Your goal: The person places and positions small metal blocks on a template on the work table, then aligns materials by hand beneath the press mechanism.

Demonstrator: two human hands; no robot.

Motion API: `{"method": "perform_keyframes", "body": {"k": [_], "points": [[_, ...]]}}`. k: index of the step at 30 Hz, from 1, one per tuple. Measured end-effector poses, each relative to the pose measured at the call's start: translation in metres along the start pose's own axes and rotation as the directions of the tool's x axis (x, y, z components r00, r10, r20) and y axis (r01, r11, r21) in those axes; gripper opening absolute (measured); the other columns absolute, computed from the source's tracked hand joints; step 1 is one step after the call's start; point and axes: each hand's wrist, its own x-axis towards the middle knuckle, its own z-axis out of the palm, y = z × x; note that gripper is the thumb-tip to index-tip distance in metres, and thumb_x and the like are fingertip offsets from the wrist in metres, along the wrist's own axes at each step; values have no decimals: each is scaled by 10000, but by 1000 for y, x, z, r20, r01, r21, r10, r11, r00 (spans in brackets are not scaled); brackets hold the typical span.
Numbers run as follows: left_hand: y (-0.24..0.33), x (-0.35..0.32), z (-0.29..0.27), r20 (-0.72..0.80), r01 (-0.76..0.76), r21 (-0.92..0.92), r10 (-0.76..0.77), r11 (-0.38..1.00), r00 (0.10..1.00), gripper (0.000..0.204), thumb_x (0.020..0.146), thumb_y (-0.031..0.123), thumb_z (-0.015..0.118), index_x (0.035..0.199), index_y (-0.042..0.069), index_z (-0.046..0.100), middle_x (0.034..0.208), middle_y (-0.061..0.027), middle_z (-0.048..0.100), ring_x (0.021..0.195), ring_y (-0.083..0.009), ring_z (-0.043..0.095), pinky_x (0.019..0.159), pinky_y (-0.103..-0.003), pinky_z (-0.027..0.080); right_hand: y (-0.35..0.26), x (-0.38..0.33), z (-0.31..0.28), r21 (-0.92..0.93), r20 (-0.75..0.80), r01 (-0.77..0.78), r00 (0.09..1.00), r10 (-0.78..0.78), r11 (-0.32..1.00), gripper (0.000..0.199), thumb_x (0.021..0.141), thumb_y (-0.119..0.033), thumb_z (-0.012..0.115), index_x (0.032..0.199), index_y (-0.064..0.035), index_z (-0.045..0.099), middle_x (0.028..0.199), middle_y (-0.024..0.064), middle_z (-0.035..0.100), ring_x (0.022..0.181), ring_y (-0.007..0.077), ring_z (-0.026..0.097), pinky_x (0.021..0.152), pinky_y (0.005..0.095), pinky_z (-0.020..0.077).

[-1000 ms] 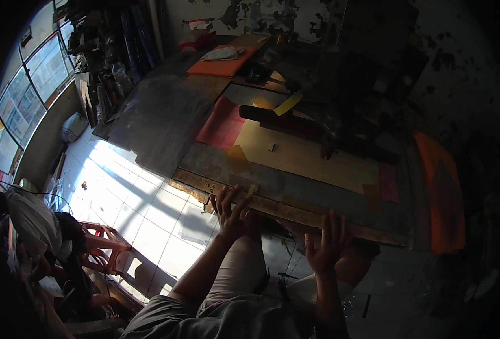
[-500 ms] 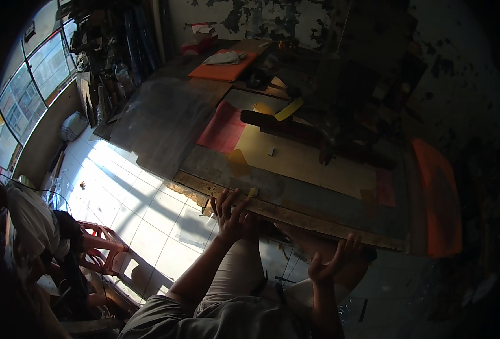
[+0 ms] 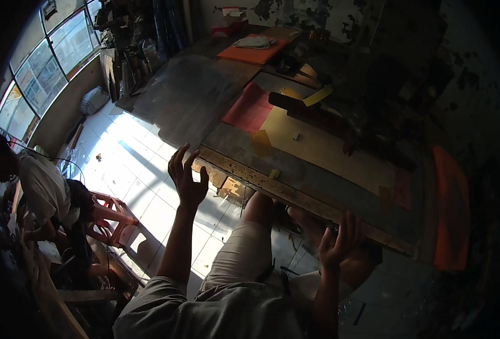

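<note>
My left hand (image 3: 188, 179) is raised beside the left end of the table's worn wooden front edge (image 3: 244, 177), fingers spread and holding nothing. My right hand (image 3: 341, 240) rests at the same edge farther right, thumb apart from the fingers, with nothing seen in it. On the worktable (image 3: 227, 138) lies a long beige sheet (image 3: 323, 148), with a red sheet (image 3: 250, 107) at its left end. A yellow-orange patch (image 3: 261, 143) overlaps the beige sheet's near edge. A small pale block (image 3: 296, 136) sits on the beige sheet. Across its far side runs a dark bar (image 3: 309, 110).
A yellow strip (image 3: 318, 96) lies on the bar. Orange sheets (image 3: 253, 52) with a pale cloth (image 3: 255, 42) are at the back; another orange sheet (image 3: 451, 209) hangs at the right. At left, a person (image 3: 46, 186) sits near a red stool (image 3: 111, 217) on the tiled floor (image 3: 142, 186).
My left hand has lifted off the table edge and moved left, fingers spreading. My right hand stays near the edge, its fingers now more upright. The view has shifted, so the table appears farther right.
</note>
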Motion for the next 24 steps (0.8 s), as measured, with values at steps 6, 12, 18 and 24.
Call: {"method": "perform_keyframes", "body": {"k": [6,12,18,24], "points": [[-49,32,-35,154,-90,50,82,995,985,371,871,34,747,1231,113,717,1438,-85,644,1396,-329,549,1169,-519,416,4,-2,17,-40,-138,55,989,-60,998,429,1073,-287,596,1446,-75,599,1524,112,595,1470,396,474,1208,614,296],[-52,47,-38,295,-131,-28,134,991,946,264,925,74,759,1185,119,761,1350,-56,711,1326,-304,619,1106,-467,497,5,-2,10,-52,-83,50,995,-54,997,424,1070,-291,602,1437,-78,609,1512,111,605,1460,399,485,1215,610,294],[-43,70,-42,424,102,-155,-28,983,905,171,941,100,782,1110,105,805,1206,-59,764,1179,-255,694,1023,-399,542,5,-3,12,-43,-94,35,995,-39,998,418,1066,-285,610,1428,-77,609,1508,111,607,1460,395,490,1223,606,290],[-57,100,-46,592,90,-217,58,972,804,140,903,104,825,1042,89,820,1086,-56,759,1046,-218,717,951,-363,558,4,-1,12,-31,-109,45,993,-48,999,408,1057,-261,619,1420,-75,610,1503,115,611,1455,395,497,1216,614,294]]}}
